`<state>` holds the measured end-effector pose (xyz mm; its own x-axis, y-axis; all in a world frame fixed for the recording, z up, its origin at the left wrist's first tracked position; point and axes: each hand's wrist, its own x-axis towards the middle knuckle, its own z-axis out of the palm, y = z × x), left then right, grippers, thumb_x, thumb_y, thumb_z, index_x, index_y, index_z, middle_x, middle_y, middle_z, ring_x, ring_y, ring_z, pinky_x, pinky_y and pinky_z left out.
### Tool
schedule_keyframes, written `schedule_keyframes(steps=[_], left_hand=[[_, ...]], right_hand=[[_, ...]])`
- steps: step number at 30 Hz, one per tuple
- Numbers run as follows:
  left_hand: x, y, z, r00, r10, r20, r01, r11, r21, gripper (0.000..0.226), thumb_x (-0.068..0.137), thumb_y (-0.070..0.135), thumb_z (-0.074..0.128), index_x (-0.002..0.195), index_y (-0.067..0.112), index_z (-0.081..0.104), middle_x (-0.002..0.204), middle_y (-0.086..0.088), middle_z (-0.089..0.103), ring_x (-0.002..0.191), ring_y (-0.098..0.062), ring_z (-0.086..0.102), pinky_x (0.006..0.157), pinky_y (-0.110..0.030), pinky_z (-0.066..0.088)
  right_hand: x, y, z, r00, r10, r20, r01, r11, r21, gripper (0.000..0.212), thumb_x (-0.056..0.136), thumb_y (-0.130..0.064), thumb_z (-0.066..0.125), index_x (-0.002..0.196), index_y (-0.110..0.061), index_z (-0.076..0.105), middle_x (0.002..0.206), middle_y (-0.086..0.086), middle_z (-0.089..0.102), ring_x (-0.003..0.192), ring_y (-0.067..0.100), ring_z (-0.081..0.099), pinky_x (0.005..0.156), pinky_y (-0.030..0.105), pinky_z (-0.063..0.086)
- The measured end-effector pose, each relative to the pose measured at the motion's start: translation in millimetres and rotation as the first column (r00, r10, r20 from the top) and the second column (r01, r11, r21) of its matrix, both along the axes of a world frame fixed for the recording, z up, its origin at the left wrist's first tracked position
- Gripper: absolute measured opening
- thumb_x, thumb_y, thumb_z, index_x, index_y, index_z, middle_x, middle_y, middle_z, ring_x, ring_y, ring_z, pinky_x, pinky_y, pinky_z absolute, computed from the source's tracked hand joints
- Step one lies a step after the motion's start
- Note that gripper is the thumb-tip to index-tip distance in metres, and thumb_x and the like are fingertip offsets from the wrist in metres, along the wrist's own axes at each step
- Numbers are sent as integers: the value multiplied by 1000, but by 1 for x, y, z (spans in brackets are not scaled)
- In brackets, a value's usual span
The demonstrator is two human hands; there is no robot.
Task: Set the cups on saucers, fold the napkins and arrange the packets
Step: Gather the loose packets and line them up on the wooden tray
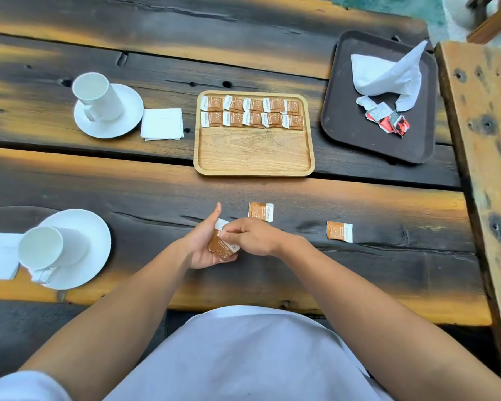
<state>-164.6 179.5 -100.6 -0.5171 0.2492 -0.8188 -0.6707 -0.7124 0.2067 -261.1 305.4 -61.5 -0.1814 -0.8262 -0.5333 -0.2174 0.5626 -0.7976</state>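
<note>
The left hand (201, 241) lies palm up just above the table's near plank, cradling a small stack of brown packets (222, 247), thumb raised and fingers curled under them. The right hand (250, 237) meets it from the other side, thumb and forefinger pinched on the white end of the top packet; both hands are closed on the same stack.

These packets look light and thin, flat paper sachets with a loose filling, so they should bend readily and slide over one another. A pinch at the white sealed end, as the right hand has it, seems the surest hold; squeezing the brown middle would likely crumple it, and a loose stack could fan out or slip.

Just beyond the hands a single packet (261, 211) lies flat on the table (359, 204), and another loose packet (339, 231) lies well apart toward the right edge. Further out, at the table's middle, the wooden tray (253, 151) holds two rows of brown packets (252, 112) along its far edge; its near half is bare, so the arranging appears partly done.

Toward the far right corner a dark tray (347, 117) carries a crumpled napkin (388, 73) and some red packets (388, 121). On the left side, two cups lie tipped on their saucers: the near cup (49, 248) at the near left edge, the far cup (96, 95) beyond it with a folded napkin (162, 124) just beside its saucer.
</note>
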Motion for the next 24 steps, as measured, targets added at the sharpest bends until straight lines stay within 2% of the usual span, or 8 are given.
schedule_keyframes(steps=[3, 7, 10, 14, 18, 21, 23, 24], left_hand=[[0, 2, 4, 1000, -28, -11, 29, 999, 42, 80, 77, 80, 50, 92, 6, 77, 81, -17, 68, 73, -25, 67, 78, -38, 57], [3, 6, 7, 996, -73, -45, 76, 995, 58, 89, 75, 85, 40, 87, 4, 73, 77, -14, 64, 61, -22, 60, 70, -36, 56], [2, 11, 9, 990, -99, -103, 106, 992, 70, 89, 73, 90, 32, 84, 8, 66, 74, -10, 58, 55, -18, 51, 60, -31, 50], [2, 15, 7, 984, -113, -139, 126, 988, 88, 88, 69, 92, 32, 82, 11, 63, 74, -9, 55, 52, -15, 42, 52, -26, 40], [2, 17, 3, 984, -76, -162, 102, 982, 160, 81, 67, 91, 42, 81, 14, 62, 71, -6, 52, 51, -13, 38, 49, -24, 37], [4, 16, 1, 977, -84, -197, 119, 978, 173, 58, 75, 70, 64, 91, 15, 58, 72, -4, 52, 51, -10, 38, 51, -22, 38], [6, 16, -2, 967, -111, -231, 149, 977, 155, 38, 79, 35, 80, 97, 13, 55, 73, -2, 51, 52, -7, 39, 52, -20, 41], [6, 15, -4, 963, -127, -236, 164, 976, 144, 30, 81, 20, 78, 98, 11, 54, 73, -2, 51, 51, -7, 40, 53, -20, 42]], right_hand=[[-1, -2, 1, 997, -33, -74, 32, 999, -19, 27, 96, -32, 57, 70, -28, 64, 70, 1, 68, 64, 11, 60, 68, 29, 47], [-5, -1, -4, 980, -152, -131, 152, 988, -12, 18, 85, -32, 73, 76, -16, 71, 70, 7, 73, 54, 13, 65, 62, 28, 53], [-4, -2, -7, 958, -264, -109, 266, 964, 3, 23, 80, -28, 79, 68, -16, 63, 60, 2, 67, 46, 15, 64, 55, 26, 52], [-4, -1, -15, 918, -398, -4, 395, 911, 114, 32, 80, -32, 78, 59, -20, 57, 60, 1, 67, 47, 16, 63, 55, 27, 52], [-7, 2, -24, 888, -455, -65, 460, 877, 138, 44, 69, -41, 84, 57, -21, 46, 55, -2, 57, 51, 10, 53, 54, 25, 43], [-10, 5, -31, 878, -479, 10, 470, 866, 167, 41, 71, -35, 84, 59, -20, 48, 59, 1, 55, 58, 13, 52, 62, 32, 46], [-13, 8, -35, 871, -485, 83, 463, 865, 196, 38, 73, -31, 83, 60, -19, 50, 58, 1, 56, 55, 12, 52, 61, 31, 47], [-15, 9, -36, 870, -481, 109, 452, 866, 215, 37, 73, -31, 84, 61, -19, 52, 58, 1, 58, 54, 11, 53, 60, 28, 47]])
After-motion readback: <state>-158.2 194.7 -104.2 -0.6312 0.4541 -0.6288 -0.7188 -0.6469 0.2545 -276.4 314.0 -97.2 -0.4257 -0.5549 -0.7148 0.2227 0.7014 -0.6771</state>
